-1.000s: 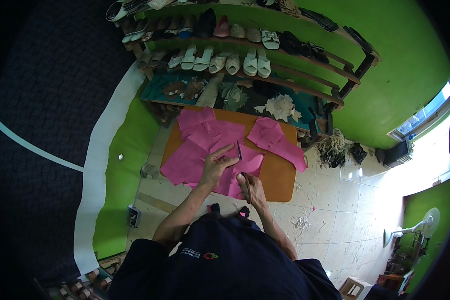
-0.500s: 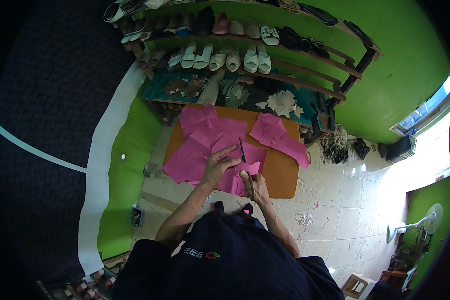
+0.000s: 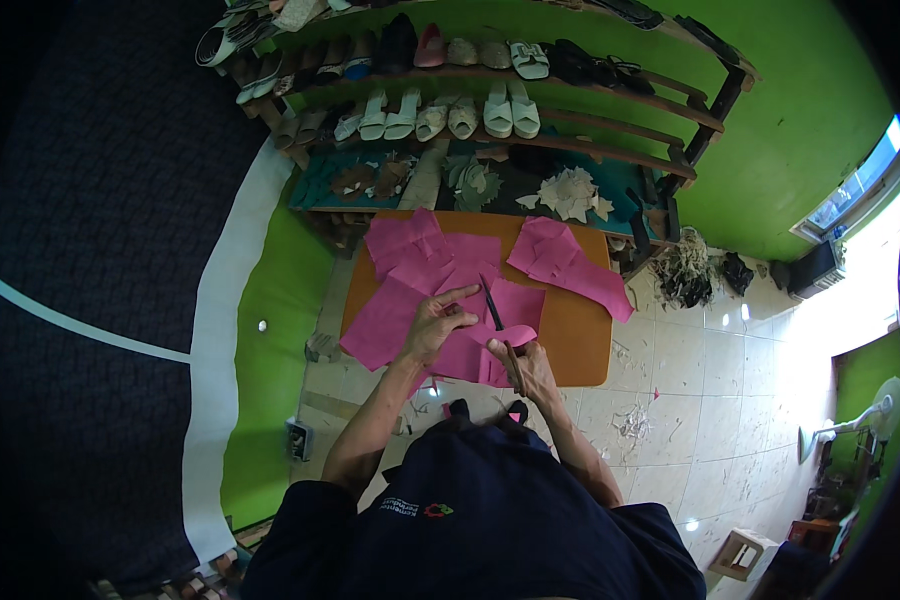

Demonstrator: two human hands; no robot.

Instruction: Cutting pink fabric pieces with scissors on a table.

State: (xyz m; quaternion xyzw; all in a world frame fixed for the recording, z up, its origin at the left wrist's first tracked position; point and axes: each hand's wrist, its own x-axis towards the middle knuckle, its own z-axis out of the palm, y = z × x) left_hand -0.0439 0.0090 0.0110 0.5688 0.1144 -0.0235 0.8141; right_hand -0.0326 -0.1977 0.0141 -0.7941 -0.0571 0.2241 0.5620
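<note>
My right hand (image 3: 536, 372) is closed round the handles of a pair of scissors (image 3: 493, 305), whose long dark blades point away from me over the pink material. A strip of pink sheet (image 3: 516, 334) curls up beside the blades, close to my right thumb. To the left of the blades, my left hand (image 3: 434, 328) pinches the pink sheet (image 3: 383, 318), its index finger stretched toward the scissors. Several overlapping pink pieces lie under both hands on an orange-brown table (image 3: 578, 347). Another folded pink piece (image 3: 558, 256) lies apart at the table's right side.
Beyond the table stands a rack (image 3: 610, 146) with rows of sandals and shoes. Its lower shelf holds piles of cut pieces (image 3: 570, 193). Scraps (image 3: 632, 425) litter the tiled floor on the right. A white fan (image 3: 875, 415) stands at the far right.
The whole view has shifted slightly, so the table and hands appear a little further right. Both hands keep their holds on the sheet and scissors.
</note>
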